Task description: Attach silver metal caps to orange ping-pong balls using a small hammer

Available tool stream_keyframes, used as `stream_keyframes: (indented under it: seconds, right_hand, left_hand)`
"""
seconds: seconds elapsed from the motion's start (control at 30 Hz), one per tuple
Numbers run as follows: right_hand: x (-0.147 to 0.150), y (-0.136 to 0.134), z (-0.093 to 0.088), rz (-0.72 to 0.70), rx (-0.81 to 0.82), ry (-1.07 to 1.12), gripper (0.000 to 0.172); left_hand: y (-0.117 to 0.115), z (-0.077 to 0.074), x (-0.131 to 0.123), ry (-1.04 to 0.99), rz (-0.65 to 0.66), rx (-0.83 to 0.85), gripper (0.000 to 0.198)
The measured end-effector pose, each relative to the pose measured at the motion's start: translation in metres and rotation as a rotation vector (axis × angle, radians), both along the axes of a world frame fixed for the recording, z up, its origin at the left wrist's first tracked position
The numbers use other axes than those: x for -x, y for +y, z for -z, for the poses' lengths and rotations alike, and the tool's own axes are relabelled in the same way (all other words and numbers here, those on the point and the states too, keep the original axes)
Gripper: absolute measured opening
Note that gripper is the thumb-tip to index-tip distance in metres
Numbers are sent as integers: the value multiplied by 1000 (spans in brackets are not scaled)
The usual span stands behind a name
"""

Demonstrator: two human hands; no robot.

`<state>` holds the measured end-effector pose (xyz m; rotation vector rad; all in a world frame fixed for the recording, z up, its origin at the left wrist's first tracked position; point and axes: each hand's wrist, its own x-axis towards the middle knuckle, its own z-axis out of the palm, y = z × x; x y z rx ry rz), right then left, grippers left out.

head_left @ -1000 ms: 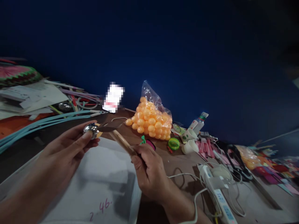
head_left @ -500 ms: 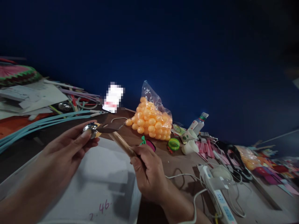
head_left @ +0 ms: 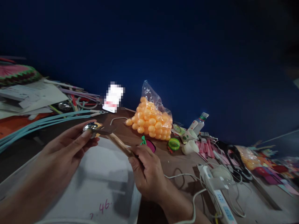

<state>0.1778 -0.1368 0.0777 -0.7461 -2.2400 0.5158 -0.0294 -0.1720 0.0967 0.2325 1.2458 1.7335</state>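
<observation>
My left hand (head_left: 67, 147) is closed on a shiny silver ball (head_left: 90, 126), with the thumb pressed along its near side. A bit of orange shows at the ball's right edge; I cannot tell whether it is a separate piece. My right hand (head_left: 148, 171) grips the wooden handle of a small hammer (head_left: 119, 144). The dark hammer head (head_left: 107, 128) points left, and its narrow end meets the ball's right side. Both hands are raised over a white board or box (head_left: 105, 183) with pink handwritten figures.
Behind the hands stands a clear bag of orange balls (head_left: 151, 121). A lit phone (head_left: 113, 98) leans at the back. Pale blue cords (head_left: 58, 116) and papers fill the left. Rightward lie a green striped ball (head_left: 173, 144), a paper cup (head_left: 190, 147) and a power strip (head_left: 221, 199) with cables.
The hammer and my right hand have shifted slightly left, bringing the head closer against the ball. My left hand stays almost in place.
</observation>
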Motion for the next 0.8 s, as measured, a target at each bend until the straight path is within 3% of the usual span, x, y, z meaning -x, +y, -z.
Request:
stream_keyframes:
  seconds: [0.43, 0.8]
  right_hand:
    - [1, 0, -2, -8, -1, 8, 21]
    - [2, -1, -2, -5, 23, 1, 22]
  left_hand:
    - [0, -1, -1, -1, 23, 9, 68]
    - [0, -2, -2, 3, 12, -9, 60]
